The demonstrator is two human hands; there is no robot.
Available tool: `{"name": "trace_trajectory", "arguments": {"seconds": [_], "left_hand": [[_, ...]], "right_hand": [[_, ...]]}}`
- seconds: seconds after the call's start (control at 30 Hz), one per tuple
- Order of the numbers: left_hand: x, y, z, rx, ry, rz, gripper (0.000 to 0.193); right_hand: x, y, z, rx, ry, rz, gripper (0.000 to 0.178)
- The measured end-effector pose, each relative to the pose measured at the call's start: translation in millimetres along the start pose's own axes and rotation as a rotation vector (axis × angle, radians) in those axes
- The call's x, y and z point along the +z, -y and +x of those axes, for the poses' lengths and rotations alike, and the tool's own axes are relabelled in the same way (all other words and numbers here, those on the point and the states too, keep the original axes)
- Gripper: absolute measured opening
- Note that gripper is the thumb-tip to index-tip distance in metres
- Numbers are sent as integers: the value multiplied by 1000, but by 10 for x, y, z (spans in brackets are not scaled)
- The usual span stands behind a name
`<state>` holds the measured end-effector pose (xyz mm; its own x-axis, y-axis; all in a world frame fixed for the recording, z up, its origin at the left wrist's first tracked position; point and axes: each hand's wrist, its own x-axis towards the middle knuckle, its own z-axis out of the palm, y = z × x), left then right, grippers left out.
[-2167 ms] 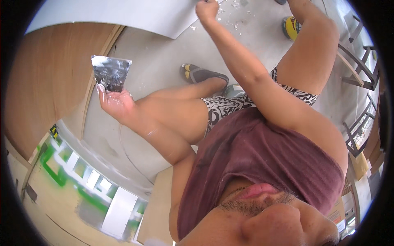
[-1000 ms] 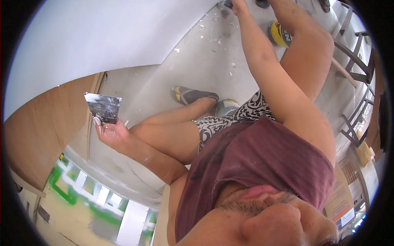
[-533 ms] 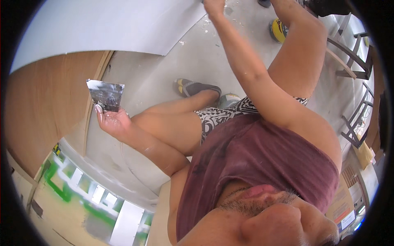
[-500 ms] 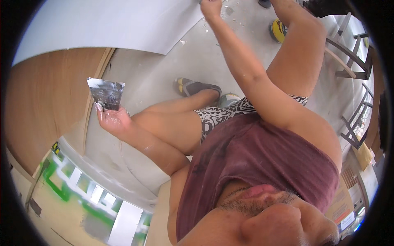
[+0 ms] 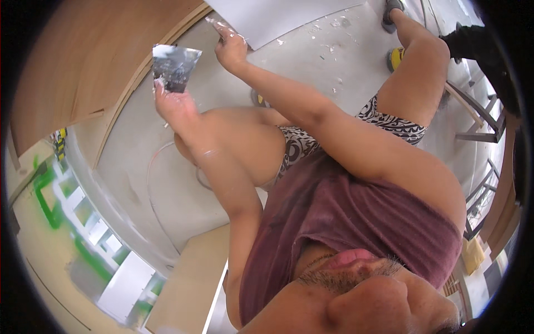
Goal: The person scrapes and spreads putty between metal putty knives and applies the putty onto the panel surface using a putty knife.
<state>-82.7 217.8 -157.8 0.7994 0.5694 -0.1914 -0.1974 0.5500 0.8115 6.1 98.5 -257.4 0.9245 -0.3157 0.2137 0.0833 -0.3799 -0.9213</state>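
Observation:
My left hand [image 5: 177, 108] is closed around the lower end of a wide, flat putty knife [image 5: 177, 65]. The blade points up and is smeared with white and dark paste. Beside it to the right, my right hand [image 5: 231, 53] is curled near the corner of a large white panel [image 5: 278, 19]. A narrow, paste-smeared shape sticks out from its fingers; whether that is a tool or a finger is unclear. White paste also marks the knuckles of this hand.
A curved wooden panel [image 5: 72, 61] stands at the left. White scraps [image 5: 339, 22] litter the grey floor [image 5: 311, 61]. A yellow and dark round container [image 5: 396, 58] sits beside my right leg. Dark frames with legs [image 5: 478, 111] stand at the right. A thin cable [image 5: 150, 189] lies lower left.
My right hand has come down and left from the top of the view, close to the left hand. The putty knife has moved up and right. The view has shifted toward the panels.

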Motion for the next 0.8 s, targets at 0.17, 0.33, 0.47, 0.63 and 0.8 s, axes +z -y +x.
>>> {"name": "trace_trajectory", "arguments": {"seconds": [0.17, 0.33, 0.47, 0.63, 0.8], "left_hand": [[86, 114, -64, -12, 21, 103, 30], [397, 303, -79, 16, 50, -18, 20], [525, 304, -108, 94, 61, 0, 15], [651, 201, -87, 49, 109, 125, 25], [586, -57, -45, 66, 104, 88, 33]], "right_hand": [[-364, 203, 194, 74, 235, 562, 43], [-905, 465, 411, 486, 591, 1356, 29], [-1216, 665, 437, 306, 764, 945, 35], [-1531, 556, 583, 342, 1063, 557, 39], [-1738, -429, 838, 471, 817, 510, 34]]}}
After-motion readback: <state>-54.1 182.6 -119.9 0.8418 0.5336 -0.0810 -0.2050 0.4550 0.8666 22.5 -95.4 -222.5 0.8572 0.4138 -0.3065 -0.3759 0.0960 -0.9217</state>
